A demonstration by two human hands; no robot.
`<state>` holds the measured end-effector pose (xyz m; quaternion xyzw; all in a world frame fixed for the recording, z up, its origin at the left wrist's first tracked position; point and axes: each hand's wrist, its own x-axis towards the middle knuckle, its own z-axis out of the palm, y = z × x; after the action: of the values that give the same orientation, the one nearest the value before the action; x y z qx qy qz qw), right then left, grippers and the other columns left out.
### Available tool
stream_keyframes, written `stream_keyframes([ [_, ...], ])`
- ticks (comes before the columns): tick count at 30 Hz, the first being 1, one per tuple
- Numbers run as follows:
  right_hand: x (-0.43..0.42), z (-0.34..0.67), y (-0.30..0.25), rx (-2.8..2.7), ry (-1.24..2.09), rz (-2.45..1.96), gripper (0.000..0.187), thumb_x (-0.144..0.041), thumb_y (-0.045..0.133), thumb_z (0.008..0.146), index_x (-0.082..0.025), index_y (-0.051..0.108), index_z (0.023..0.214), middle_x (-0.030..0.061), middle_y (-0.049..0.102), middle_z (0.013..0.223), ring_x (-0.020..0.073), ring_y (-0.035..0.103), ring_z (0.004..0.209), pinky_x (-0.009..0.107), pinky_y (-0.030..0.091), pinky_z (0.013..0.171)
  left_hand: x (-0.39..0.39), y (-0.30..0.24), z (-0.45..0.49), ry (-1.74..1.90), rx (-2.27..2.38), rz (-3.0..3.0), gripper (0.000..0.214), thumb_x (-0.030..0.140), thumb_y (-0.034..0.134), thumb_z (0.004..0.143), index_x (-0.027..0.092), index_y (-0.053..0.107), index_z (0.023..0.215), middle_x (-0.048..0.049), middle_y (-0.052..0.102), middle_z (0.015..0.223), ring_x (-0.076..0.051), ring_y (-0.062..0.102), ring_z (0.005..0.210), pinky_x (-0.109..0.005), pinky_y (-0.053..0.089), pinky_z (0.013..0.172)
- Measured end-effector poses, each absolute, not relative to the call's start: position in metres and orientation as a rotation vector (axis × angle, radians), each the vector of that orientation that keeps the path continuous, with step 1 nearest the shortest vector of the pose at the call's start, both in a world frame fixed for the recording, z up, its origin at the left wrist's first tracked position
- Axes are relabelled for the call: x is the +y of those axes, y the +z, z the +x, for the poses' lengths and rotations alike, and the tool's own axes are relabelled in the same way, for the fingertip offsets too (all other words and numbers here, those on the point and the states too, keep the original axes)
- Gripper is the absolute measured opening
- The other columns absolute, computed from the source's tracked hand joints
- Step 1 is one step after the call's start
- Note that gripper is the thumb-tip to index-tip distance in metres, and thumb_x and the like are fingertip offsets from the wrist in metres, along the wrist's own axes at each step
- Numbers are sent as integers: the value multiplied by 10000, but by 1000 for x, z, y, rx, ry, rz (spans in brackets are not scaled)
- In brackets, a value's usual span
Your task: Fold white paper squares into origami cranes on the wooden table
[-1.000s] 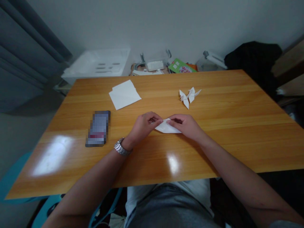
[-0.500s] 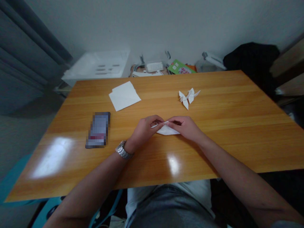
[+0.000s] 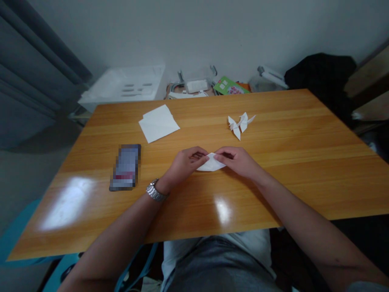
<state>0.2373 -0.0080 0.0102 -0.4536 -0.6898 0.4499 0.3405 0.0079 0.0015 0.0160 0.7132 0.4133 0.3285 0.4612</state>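
Note:
A small piece of folded white paper (image 3: 212, 164) is held between my two hands, just above or on the wooden table (image 3: 291, 162). My left hand (image 3: 189, 163) pinches its left side, thumb on top and fingers behind. On the other side my right hand (image 3: 235, 161) grips the paper the same way, thumb near the upper edge. The paper's top comes to a blunt point between the thumbs; its outer corners are partly hidden by the hands. Beyond my right hand lie white folded-paper cranes (image 3: 238, 125), close together.
White paper sheets (image 3: 159, 123) lie overlapped at the back left. A phone (image 3: 126, 167) with a blurred screen rests on the left. Behind the table are a white plastic tray (image 3: 121, 85), a green booklet (image 3: 230, 86) and assorted clutter. A black bag-like shape (image 3: 319, 75) sits at the back right.
My thumbs have moved apart along the paper, so its peak and more of its face now show. The cranes, sheets and phone stay where they were.

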Motion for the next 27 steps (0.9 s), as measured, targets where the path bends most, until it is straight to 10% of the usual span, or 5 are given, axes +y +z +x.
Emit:
stream_keyframes([
  [27,-10,231,15,-1731,1219,-1139,250,-430,673,905,-184,710,885,25,708,815,161,613,724,283,455,672,0,20,9,721,973,1855,281,421,637,954,155,726,954,-44,752,896,-154,684,816,-235,522,740],
])
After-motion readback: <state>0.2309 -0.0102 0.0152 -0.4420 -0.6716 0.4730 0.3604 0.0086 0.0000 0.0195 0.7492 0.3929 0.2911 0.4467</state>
